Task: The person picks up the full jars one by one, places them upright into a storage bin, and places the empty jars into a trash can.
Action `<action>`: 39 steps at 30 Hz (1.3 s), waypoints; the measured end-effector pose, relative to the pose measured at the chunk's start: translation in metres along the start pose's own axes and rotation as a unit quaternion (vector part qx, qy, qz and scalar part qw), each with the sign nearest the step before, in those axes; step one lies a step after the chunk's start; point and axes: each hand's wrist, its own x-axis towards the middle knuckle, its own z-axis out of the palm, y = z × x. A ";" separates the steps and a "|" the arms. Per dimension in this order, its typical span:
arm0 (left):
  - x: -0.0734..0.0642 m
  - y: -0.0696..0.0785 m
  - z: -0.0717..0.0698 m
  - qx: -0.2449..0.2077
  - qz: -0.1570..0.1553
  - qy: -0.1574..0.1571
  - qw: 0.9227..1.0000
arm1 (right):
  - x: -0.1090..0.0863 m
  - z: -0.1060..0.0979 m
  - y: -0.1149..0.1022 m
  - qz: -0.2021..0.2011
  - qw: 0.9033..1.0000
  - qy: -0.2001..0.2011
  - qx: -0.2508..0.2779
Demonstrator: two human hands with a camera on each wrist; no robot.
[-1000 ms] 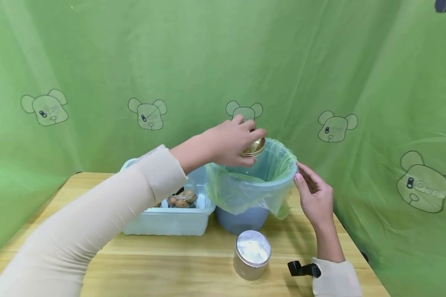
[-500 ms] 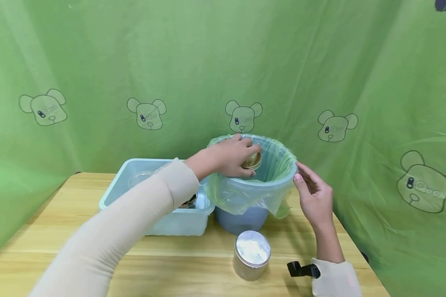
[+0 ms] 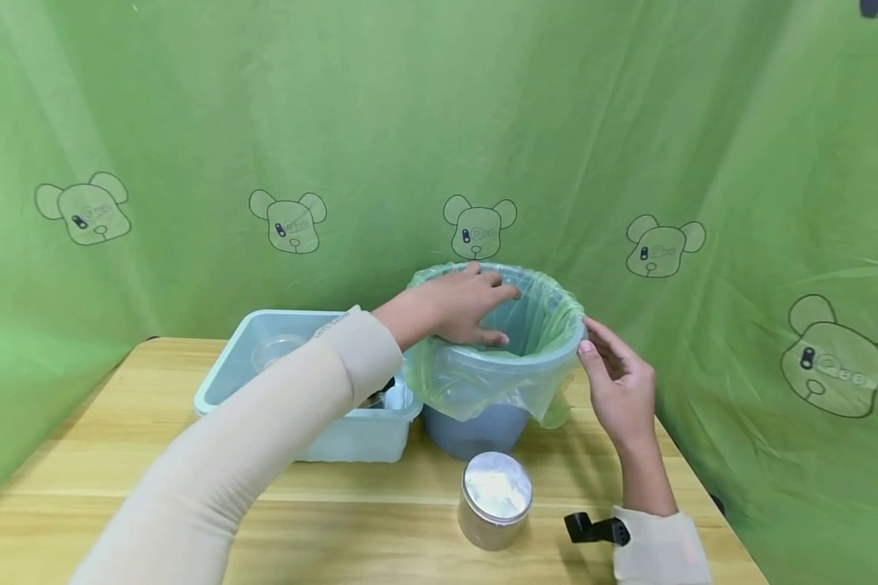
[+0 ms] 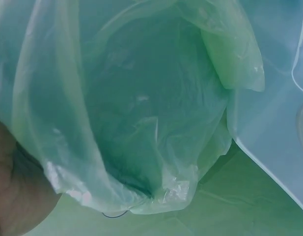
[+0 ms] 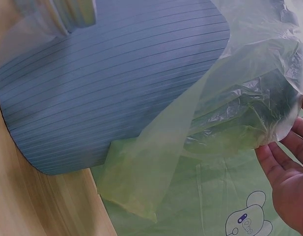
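Observation:
A blue trash bin stands on the table, lined with a thin green plastic bag folded over its rim. My left hand is over the bin's mouth, fingers spread and nothing between them; in the left wrist view part of this hand shows beside the bag. My right hand pinches the bin's right rim and the bag, thumb in front. In the right wrist view its fingers touch the bag's edge. The bin's bottom is hidden in the head view.
A light blue plastic basin stands left of the bin, holding clear round containers and something dark, partly behind my left sleeve. A silver lidded tin stands in front of the bin. Green cloth hangs behind the wooden table.
My left hand has lowered into the bin's mouth and let go of a round gold-coloured thing like a lid, which is out of sight now. My right hand has stayed on the rim.

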 end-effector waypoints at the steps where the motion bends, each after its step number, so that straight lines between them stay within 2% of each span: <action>1: -0.001 0.000 -0.001 -0.002 -0.001 -0.001 1.000 | 0.000 0.000 0.000 0.000 1.000 0.000 0.000; 12: -0.014 0.005 -0.012 0.031 0.001 0.018 0.999 | 0.000 0.000 0.000 0.001 1.000 0.002 0.001; 18: -0.029 0.012 -0.016 0.055 0.026 0.050 0.997 | 0.001 0.000 -0.001 0.001 1.000 0.001 0.001; 24: -0.046 0.017 -0.013 0.070 0.059 0.090 0.992 | 0.001 -0.001 -0.001 0.003 1.000 -0.001 -0.004; 28: -0.057 0.021 -0.006 0.082 0.095 0.127 0.984 | -0.001 -0.001 -0.001 0.005 1.000 -0.001 -0.007; 32: -0.068 0.028 0.002 0.110 0.130 0.167 0.971 | -0.001 -0.002 -0.002 0.012 1.000 -0.001 -0.009; 36: -0.079 0.036 0.010 0.140 0.149 0.206 0.957 | -0.001 -0.001 -0.003 0.014 1.000 -0.001 -0.012; 39: -0.085 0.041 0.015 0.151 0.157 0.224 0.950 | 0.000 -0.001 -0.003 0.012 1.000 -0.001 -0.011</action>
